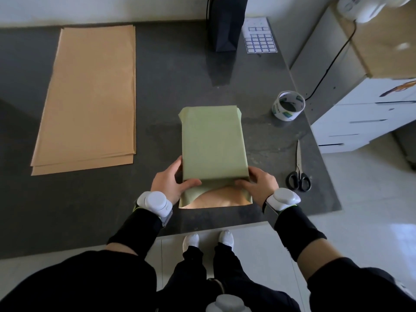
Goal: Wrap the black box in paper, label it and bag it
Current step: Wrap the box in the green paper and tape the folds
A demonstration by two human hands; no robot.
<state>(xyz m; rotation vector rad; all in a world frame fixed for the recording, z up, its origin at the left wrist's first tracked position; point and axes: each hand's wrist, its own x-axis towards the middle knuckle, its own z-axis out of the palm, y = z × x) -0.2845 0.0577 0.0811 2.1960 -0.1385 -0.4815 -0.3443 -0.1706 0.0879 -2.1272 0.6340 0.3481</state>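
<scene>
Box [212, 140] end gripped, left hand [167, 183], right hand [261, 184]

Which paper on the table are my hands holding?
The green paper in the middle, wrapped into a parcel; left hand and right hand hold its near end. The tan sheets lie flat, untouched, on the left.

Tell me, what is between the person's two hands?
In the head view, the near end of the paper-wrapped box lies between the left hand and right hand.
</scene>
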